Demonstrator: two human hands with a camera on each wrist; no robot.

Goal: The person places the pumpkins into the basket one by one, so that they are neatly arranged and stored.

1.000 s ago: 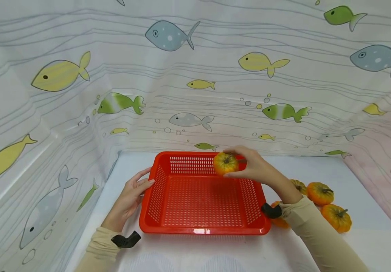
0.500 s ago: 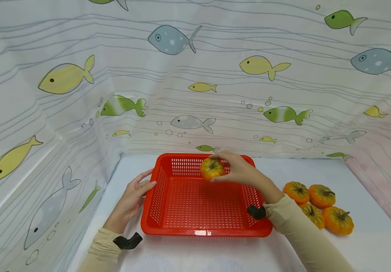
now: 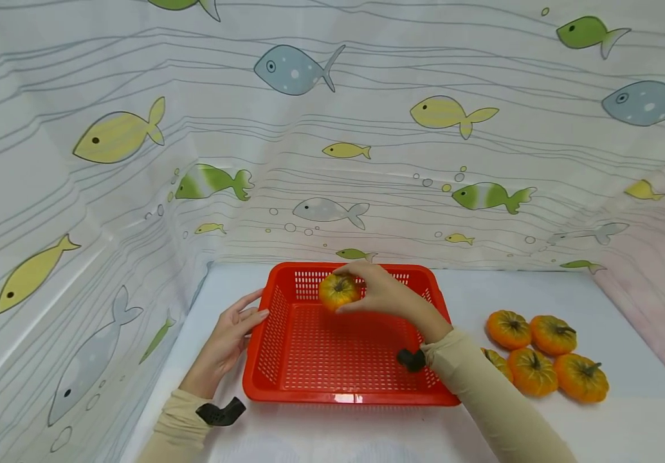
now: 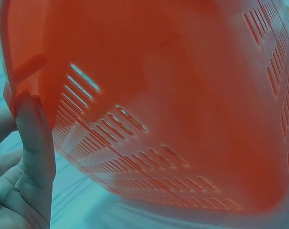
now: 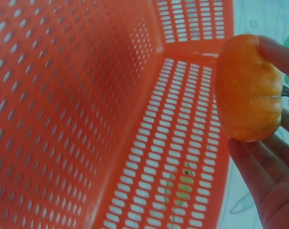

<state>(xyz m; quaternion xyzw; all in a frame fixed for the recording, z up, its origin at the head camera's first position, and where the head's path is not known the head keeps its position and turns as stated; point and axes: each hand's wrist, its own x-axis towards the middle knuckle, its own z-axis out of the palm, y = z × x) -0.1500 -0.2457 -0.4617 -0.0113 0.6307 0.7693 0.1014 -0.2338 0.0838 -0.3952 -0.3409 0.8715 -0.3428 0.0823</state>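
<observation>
A small orange pumpkin (image 3: 339, 292) with green-yellow streaks is in my right hand (image 3: 383, 292), over the inside of a red plastic basket (image 3: 346, 398), towards its back wall. The right wrist view shows thumb and fingers gripping the pumpkin (image 5: 248, 90) from opposite sides, its dark stem towards the palm. My left hand (image 3: 228, 337) holds the basket's left rim, thumb on top. In the left wrist view, the fingers (image 4: 35, 138) sit at the rim beside the slotted wall. The visible part of the basket's floor is bare.
Several more small pumpkins (image 3: 532, 372) stand in a group on the white table (image 3: 639, 418), right of the basket; my right sleeve (image 3: 483, 386) partly covers one. A fish-patterned curtain (image 3: 384, 186) rises behind and along both sides.
My right hand has carried the pumpkin leftwards and slightly down over the basket. As the arm moved, the pumpkins on the right came into fuller view. My left hand keeps its hold.
</observation>
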